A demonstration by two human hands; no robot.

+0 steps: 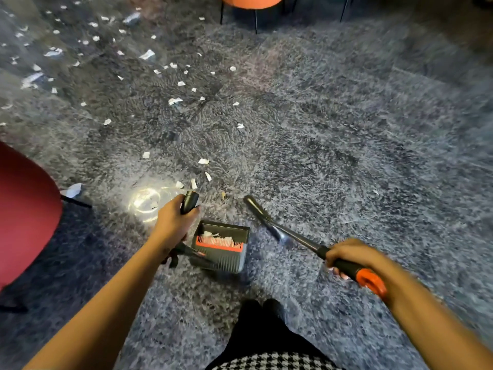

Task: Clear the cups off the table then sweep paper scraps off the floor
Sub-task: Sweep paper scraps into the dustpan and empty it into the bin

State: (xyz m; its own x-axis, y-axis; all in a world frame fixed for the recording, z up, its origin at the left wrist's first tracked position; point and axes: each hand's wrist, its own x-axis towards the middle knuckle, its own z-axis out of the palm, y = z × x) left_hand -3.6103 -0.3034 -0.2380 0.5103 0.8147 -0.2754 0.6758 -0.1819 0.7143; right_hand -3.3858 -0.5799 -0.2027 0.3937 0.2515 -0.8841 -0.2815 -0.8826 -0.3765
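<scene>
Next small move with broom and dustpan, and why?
Probably reach the black, orange-tipped broom stick, gripped by the right hand, past the nearest white paper scraps on the grey carpet and pull them toward the grey plastic dustpan held by the left hand. The pan already holds scraps; these few lie closest.

The far end of the broom (293, 234) is motion-blurred; the red chair (24, 209) is cut by the left edge, the orange chair (250, 0) by the top

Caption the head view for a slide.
Left hand grips the dustpan handle, right hand the broom; scraps lie in the dustpan, more litter the carpet.
</scene>
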